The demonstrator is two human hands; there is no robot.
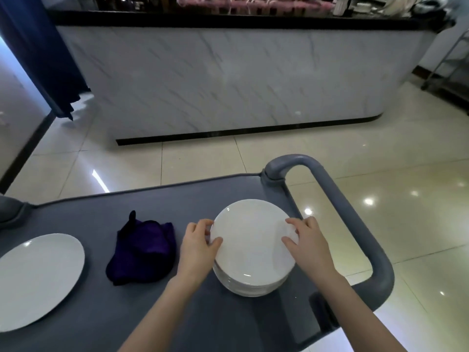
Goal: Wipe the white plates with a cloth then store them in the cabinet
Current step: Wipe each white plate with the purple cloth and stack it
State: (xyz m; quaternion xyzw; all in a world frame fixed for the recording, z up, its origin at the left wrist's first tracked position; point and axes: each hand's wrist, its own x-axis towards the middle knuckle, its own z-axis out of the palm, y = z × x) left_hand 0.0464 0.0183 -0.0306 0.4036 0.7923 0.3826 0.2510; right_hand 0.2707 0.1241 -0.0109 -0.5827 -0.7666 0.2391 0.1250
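Left hand (198, 246), right hand (308, 243) grip level plate (253, 242).

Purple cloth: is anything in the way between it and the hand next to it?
No, nothing visible. Only bare cart top lies between the left hand and the purple cloth. That hand is busy, though: it and the right hand both hold the top plate by its rim.

Bright, even light; ceiling lamps glare on the glossy floor (380, 199), edges bowed, slight softness throughout
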